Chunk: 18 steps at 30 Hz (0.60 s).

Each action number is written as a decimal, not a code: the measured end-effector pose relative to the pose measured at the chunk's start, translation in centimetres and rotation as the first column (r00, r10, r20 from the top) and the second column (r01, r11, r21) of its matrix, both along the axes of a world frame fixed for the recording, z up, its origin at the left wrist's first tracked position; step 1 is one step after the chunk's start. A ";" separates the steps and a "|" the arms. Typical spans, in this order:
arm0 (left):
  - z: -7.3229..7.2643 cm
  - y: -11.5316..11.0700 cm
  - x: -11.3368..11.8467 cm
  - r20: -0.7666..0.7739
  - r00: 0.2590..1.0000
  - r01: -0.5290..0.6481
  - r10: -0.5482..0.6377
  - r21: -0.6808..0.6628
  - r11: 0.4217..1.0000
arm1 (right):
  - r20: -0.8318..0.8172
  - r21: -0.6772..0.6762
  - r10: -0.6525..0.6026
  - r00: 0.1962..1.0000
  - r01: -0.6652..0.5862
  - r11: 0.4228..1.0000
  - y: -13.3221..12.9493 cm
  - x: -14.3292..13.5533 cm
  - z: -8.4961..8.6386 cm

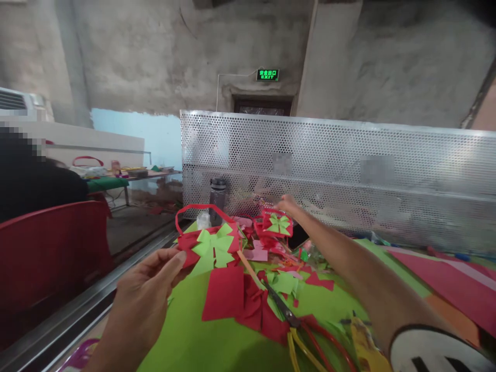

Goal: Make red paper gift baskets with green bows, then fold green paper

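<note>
My left hand (155,274), thumb and fingers pinched together, grips the left edge of a small red bag (188,243). The bag has a red strap handle (201,206) and a light-green bow (215,245) on its front. Stretched far forward, my right hand (287,205) is just above a second red bag (266,221) with a green bow (279,223). Its fingers look curled, but what they hold is hidden. Red square pieces (223,293) lie on the green sheet (182,315), beside scissors (284,310) with red and yellow handles.
A grey bottle (217,199) stands behind the first bag, and a dark phone-like object (298,236) lies under my right forearm. A perforated metal panel (329,150) closes off the far side. Red sheets (437,279) lie right; a person in black (39,175) sits left on a red chair (54,263).
</note>
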<state>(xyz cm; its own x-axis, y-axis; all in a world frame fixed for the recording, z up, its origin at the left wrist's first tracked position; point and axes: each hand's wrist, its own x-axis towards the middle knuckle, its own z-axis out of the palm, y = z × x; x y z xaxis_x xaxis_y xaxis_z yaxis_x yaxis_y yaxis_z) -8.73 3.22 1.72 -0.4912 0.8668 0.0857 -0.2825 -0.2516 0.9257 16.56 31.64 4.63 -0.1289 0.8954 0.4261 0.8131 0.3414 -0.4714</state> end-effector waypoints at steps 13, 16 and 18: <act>-0.1 -0.4 0.2 -0.002 1.000 -0.013 0.013 0.034 0.999 | 0.552 0.150 0.321 0.770 -0.470 0.870 -1.9 1.2 -7.7; 0.1 -0.2 -0.2 0.017 1.000 -0.003 0.002 0.031 1.000 | 0.564 0.182 0.284 0.776 -0.451 0.874 -0.1 -0.1 -6.6; 0.3 0.0 -0.4 0.036 0.999 -0.027 0.025 0.035 0.999 | 0.537 0.236 0.218 0.815 -0.394 0.889 0.7 -0.9 -5.8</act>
<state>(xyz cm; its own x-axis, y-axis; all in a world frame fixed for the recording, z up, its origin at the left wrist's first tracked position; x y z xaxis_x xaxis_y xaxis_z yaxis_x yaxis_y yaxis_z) -9.15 3.24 2.02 -0.5169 0.8503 0.0988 -0.3079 -0.2923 0.9054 15.64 32.37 -1.14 -0.6391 0.5956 0.4867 0.7288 0.6711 0.1357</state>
